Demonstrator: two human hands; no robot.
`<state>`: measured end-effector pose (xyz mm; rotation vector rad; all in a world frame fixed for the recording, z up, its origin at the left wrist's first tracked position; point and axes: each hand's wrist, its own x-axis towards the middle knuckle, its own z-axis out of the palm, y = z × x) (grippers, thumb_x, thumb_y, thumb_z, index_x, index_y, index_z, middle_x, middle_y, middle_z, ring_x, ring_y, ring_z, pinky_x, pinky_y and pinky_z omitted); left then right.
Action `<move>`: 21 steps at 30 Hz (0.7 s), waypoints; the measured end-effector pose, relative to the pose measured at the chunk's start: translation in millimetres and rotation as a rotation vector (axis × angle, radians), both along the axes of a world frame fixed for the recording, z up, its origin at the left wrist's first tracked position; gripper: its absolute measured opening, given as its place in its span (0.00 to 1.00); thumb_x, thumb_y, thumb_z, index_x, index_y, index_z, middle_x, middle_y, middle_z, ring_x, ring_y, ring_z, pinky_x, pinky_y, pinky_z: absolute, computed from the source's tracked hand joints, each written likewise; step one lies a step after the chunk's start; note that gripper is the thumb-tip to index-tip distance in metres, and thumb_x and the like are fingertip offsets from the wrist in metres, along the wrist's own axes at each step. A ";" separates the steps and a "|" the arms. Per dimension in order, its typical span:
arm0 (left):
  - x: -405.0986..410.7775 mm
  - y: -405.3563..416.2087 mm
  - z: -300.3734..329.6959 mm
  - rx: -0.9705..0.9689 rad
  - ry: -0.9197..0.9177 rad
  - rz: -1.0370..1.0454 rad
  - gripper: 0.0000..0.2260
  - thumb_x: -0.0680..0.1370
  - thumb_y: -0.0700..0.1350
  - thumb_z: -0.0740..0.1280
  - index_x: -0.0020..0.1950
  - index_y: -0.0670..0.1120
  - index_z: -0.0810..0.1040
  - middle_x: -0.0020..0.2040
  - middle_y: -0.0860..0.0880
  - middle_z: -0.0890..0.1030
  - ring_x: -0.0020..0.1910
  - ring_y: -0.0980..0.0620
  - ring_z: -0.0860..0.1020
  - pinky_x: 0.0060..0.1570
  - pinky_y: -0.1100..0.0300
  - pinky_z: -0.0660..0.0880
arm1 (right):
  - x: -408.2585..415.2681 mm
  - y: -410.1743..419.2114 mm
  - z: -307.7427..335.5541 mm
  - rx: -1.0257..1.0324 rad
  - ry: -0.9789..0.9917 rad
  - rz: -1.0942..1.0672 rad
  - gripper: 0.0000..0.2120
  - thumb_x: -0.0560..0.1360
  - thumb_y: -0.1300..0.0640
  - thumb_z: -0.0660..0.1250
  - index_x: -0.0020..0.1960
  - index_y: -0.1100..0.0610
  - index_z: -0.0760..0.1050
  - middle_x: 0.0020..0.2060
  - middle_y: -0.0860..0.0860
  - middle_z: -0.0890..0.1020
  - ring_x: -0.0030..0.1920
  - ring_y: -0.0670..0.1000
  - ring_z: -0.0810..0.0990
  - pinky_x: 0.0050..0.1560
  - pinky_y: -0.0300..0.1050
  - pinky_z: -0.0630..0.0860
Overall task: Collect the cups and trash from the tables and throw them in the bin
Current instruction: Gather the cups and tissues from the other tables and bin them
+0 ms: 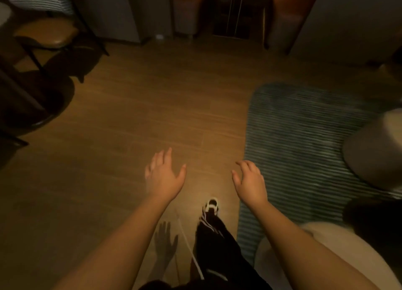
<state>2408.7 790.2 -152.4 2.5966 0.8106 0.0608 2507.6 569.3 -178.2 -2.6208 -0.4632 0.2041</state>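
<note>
No cups, trash or bin show from where I stand. The wooden floor point(121, 120) spreads under me; a ribbed blue rug point(304, 137) runs lengthwise away from me at its right side, a stool point(46, 34) stands at its far left. Above the floor, my left hand point(163, 176) and right hand point(250, 181) hang open, palms down, empty. My shoe point(212, 205) is planted on the floor beside the rug.

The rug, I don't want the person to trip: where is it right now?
In the head view the striped rug lies on the wooden floor at right, just beyond the right hand and beside the shoe.
</note>
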 end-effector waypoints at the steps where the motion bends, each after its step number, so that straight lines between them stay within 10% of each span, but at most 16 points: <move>1: 32.9 14.2 -3.1 0.003 0.000 -0.005 0.31 0.78 0.60 0.57 0.77 0.49 0.56 0.76 0.47 0.59 0.75 0.48 0.54 0.71 0.47 0.54 | 30.6 13.9 -3.3 0.004 -0.003 -0.003 0.18 0.79 0.50 0.60 0.66 0.55 0.70 0.65 0.53 0.73 0.66 0.53 0.69 0.65 0.51 0.67; 21: 682.6 261.9 3.6 -0.025 -0.010 -0.031 0.31 0.78 0.62 0.55 0.77 0.51 0.52 0.77 0.49 0.56 0.76 0.49 0.52 0.72 0.46 0.52 | 672.2 260.1 12.7 -0.011 -0.046 -0.051 0.18 0.79 0.49 0.59 0.67 0.54 0.70 0.65 0.53 0.73 0.66 0.54 0.70 0.65 0.51 0.68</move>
